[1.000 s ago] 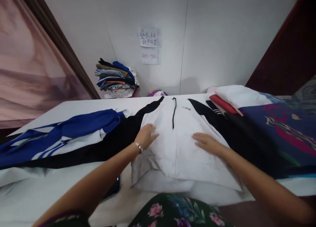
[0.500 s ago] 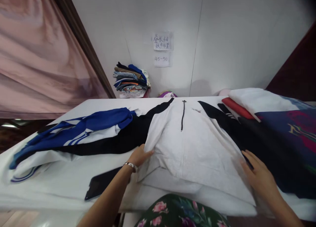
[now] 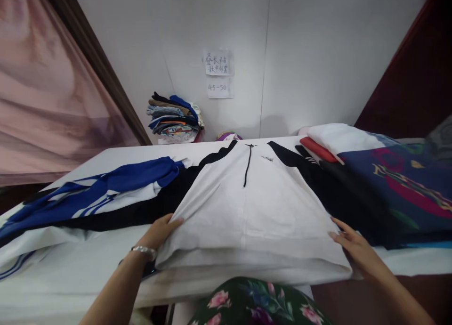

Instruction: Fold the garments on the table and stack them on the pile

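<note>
A white pullover (image 3: 261, 207) with black sleeves and a short dark front zip lies spread on the white table, its neck away from me and its hem towards me. My left hand (image 3: 163, 231) grips its left side edge near the hem, fingers tucked under the cloth. On the opposite side, my right hand (image 3: 351, 242) pinches the right edge, thumb on top. Between my hands the front is stretched fairly flat. Beneath my left wrist a dark phone (image 3: 149, 269) is mostly hidden.
A blue and white striped garment (image 3: 134, 176) lies at the left. Clothes, including a navy printed one (image 3: 388, 183) and a red one (image 3: 319, 149), are heaped at the right. Behind the table stands a stack of folded clothes (image 3: 174, 117); paper signs (image 3: 219, 63) hang on the wall.
My left hand has drawn the left edge outwards and towards me, and the creases there have smoothed out. My right hand now holds the right edge. The view has shifted slightly.
</note>
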A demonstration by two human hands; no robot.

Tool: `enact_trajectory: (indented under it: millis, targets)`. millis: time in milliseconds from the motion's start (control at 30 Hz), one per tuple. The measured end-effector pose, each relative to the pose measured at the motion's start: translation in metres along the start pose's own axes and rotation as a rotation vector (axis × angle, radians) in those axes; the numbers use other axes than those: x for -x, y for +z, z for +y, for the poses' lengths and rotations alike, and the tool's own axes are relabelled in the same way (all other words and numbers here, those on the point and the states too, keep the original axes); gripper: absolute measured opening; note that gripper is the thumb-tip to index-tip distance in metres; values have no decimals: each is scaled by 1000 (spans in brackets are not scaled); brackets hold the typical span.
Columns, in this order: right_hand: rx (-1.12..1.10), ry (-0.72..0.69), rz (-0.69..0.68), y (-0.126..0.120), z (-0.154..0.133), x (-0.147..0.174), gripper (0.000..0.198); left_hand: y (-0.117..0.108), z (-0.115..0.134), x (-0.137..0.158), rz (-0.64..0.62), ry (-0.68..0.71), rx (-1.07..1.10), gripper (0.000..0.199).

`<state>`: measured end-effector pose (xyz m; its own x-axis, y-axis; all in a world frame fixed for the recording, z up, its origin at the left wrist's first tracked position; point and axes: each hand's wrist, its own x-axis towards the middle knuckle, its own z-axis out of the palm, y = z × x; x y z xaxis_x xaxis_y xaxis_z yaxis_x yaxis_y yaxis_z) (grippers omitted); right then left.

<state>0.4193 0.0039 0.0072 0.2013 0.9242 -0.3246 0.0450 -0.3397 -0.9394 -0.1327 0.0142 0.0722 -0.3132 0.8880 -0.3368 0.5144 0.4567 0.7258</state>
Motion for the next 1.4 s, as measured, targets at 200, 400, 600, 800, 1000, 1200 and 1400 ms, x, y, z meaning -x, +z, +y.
enact_trajectory:
  millis: [200, 400, 600, 800, 1000, 1200, 1400]
  targets:
    - [103, -17, -3, 7, 7, 5, 82, 24, -13, 7, 96, 70, -223, 45]
    - [175, -94, 44, 12, -6, 15, 92, 24, -2, 23, 174, 94, -277, 47]
    - [531, -147, 163, -14, 10, 4, 77, 28, -16, 30, 87, 128, -321, 55]
    - [918, -537, 222, -7, 27, -7, 66, 37, -10, 26, 96, 101, -371, 58]
    - [944, -953, 70, 39, 2, -7, 52, 39, 7, 8, 207, 100, -546, 42]
    - [1132, -747, -112, 52, 23, -10, 45, 35, -1, 6, 187, 54, -730, 43]
    - [957, -864, 200, 19, -9, -22, 40, 63, 7, 6, 421, 550, -698, 44]
